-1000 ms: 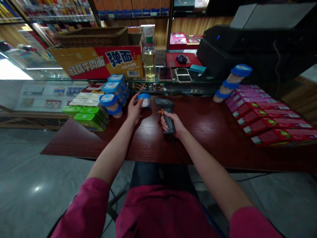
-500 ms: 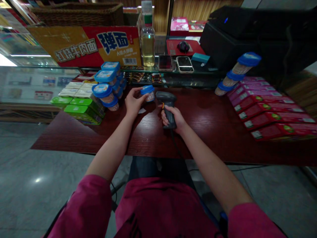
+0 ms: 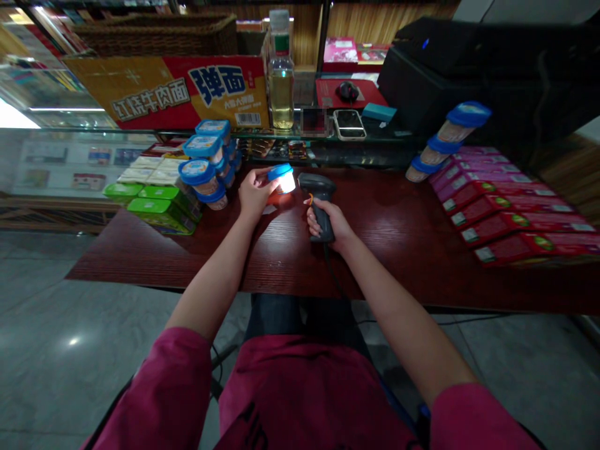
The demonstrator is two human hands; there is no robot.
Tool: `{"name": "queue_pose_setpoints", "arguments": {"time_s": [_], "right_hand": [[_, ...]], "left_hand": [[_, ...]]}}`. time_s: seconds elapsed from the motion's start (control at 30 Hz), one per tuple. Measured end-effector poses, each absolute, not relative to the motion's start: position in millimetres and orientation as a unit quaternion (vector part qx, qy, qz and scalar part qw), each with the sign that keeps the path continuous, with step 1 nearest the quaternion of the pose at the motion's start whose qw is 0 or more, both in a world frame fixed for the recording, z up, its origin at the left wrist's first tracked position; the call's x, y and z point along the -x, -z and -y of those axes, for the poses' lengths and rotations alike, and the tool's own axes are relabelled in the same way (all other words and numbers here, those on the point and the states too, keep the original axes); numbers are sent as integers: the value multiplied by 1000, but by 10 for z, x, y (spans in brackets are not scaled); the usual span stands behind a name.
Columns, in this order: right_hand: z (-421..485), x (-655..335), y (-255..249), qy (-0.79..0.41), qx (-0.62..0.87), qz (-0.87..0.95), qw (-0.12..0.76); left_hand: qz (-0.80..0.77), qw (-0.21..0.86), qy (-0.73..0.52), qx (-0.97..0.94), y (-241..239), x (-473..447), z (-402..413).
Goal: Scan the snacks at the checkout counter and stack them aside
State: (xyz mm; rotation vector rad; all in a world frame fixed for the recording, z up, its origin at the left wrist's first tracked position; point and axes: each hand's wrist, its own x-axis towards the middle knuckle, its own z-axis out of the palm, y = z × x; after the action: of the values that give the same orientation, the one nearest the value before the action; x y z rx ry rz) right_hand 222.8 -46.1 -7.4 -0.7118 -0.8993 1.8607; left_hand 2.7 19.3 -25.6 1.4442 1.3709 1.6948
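Note:
My left hand (image 3: 253, 194) grips a small blue-lidded cup (image 3: 282, 177), tilted above the dark red table (image 3: 398, 250). A bright light falls on the cup's side. My right hand (image 3: 328, 224) is wrapped round the handle of a dark barcode scanner (image 3: 317, 200), whose head points at the cup from just to its right. A stack of the same blue-lidded cups (image 3: 206, 167) stands to the left of my left hand.
Green boxes (image 3: 159, 209) lie at the table's left. Rows of red and pink boxes (image 3: 506, 206) fill the right side, with more blue-lidded cups (image 3: 450, 137) behind them. A glass counter behind holds a bottle (image 3: 281, 78), a phone (image 3: 349, 124), a noodle carton (image 3: 178, 90) and a black register (image 3: 469, 69).
The cup in my left hand has tilted toward the scanner and is now lit brightly on its side. Both hands have stayed almost in place.

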Motion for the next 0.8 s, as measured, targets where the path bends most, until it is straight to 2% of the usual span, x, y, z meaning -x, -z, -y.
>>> {"name": "queue_pose_setpoints", "arguments": {"time_s": [0.37, 0.57, 0.8], "right_hand": [[459, -2286, 41, -764, 273, 369, 453], [514, -2334, 16, -779, 250, 373, 439], [615, -2286, -51, -787, 253, 376, 420]], "left_hand": [[-483, 263, -641, -535, 192, -39, -71], [-485, 140, -666, -550, -61, 162, 340], [-490, -4, -672, -556, -593, 1026, 688]]}}
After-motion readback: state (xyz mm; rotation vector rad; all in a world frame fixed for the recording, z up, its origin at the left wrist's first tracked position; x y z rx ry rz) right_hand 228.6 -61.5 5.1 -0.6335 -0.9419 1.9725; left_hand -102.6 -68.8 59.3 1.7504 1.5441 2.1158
